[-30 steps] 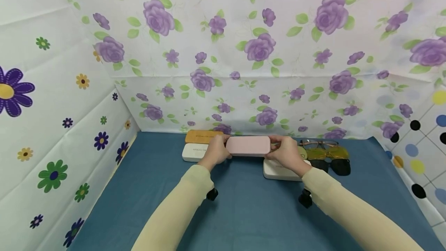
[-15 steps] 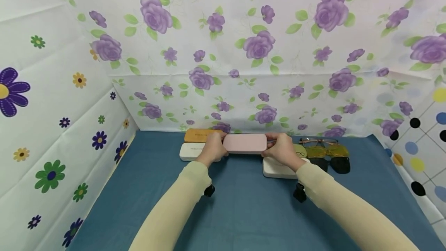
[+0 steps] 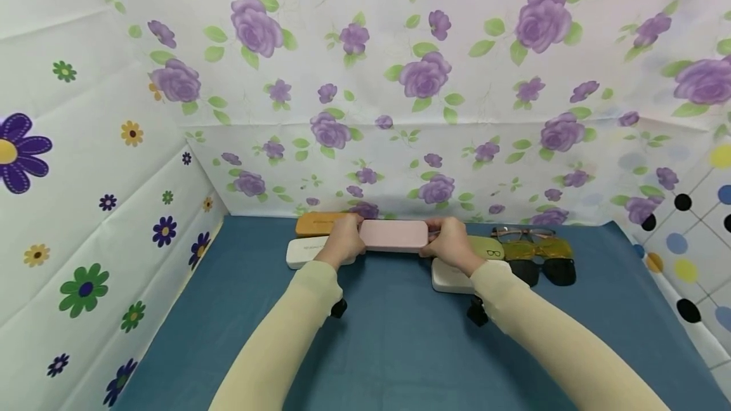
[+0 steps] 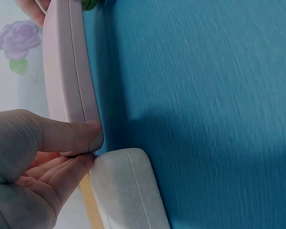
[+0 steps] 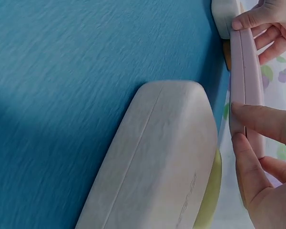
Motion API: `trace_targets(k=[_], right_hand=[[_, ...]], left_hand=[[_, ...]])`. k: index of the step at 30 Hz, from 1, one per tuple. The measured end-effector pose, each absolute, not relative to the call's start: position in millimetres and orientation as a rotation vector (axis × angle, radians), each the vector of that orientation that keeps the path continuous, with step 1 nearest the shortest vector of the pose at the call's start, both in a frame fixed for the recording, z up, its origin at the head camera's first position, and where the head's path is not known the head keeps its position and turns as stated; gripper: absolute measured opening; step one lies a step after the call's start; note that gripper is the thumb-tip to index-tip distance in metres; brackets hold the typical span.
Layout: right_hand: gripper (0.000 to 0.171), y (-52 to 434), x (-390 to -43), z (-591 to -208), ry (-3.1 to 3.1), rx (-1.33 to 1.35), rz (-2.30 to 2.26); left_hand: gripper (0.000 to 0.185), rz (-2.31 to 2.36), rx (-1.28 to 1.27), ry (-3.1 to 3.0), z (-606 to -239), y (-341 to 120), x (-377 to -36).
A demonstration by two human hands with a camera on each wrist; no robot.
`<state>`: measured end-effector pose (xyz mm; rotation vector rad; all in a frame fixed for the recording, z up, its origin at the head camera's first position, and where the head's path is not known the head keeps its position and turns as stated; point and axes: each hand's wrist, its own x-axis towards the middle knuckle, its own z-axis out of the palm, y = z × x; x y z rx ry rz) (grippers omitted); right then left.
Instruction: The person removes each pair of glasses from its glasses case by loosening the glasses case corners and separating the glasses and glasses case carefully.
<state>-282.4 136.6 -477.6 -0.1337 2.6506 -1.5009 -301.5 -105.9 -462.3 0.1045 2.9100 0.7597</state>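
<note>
So I had the pink case point(image 3: 394, 235) between both hands, right at the back of the counter point(image 3: 394, 347), in front of the cloth with purple roses point(image 3: 425, 75). My left hand point(image 3: 342, 238) was gripping the left end, thumb across the seam on the long side. My right hand point(image 3: 451, 245) had the other end pinched, with the thumb and fingers around the corner. The case was pretty much lengthwise along the back edge, seam facing me. Couldn't tell from the views whether its underside was actually touching the counter.

Just by my left hand was a white case point(image 3: 302, 252) with small lettering on it, and an orange case point(image 3: 316, 224) sat right behind that one. Over on the other side, partly under my right wrist from above, was a second white case point(image 3: 451, 278), with a green case point(image 3: 484, 247) behind it that had a little glasses drawing on it.

Further right were three pairs of glasses in a row, back to front: thin-framed glasses point(image 3: 522, 233), yellow glasses point(image 3: 537, 249) and black sunglasses point(image 3: 558, 271). My sleeves point(image 3: 274, 341) were pale yellow, btw.
</note>
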Motion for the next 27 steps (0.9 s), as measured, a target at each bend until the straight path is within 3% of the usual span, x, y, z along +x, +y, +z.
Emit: trace_targets(k=[5, 11, 13, 16, 20, 27], right_hand=[[0.062, 132.7, -287.2, -479.8, 2.730, -0.161, -1.393], [0.047, 127.9, -288.9, -482.7, 2.824, -0.158, -1.197], [0.035, 125.4, -288.4, -482.5, 2.849, -0.191, -1.153], [0.024, 121.9, -286.5, -480.9, 2.916, -0.228, -1.078], [0.038, 118.0, -283.5, -478.2, 2.961, -0.249, -0.988], [0.043, 118.8, -284.8, -479.8, 2.941, -0.271, -0.942]], left_hand=[[0.070, 0.697, 0.123, 2.937, -462.5, -109.3, -304.9], [0.026, 0.565, 0.218, 2.961, -465.3, -108.9, -305.2], [0.019, 0.570, 0.212, 2.955, -465.7, -108.7, -304.8], [0.020, 0.588, 0.195, 2.953, -465.6, -108.4, -305.0], [0.023, 0.594, 0.167, 2.930, -465.3, -108.8, -306.8], [0.038, 0.585, 0.141, 2.904, -465.5, -110.0, -308.6]])
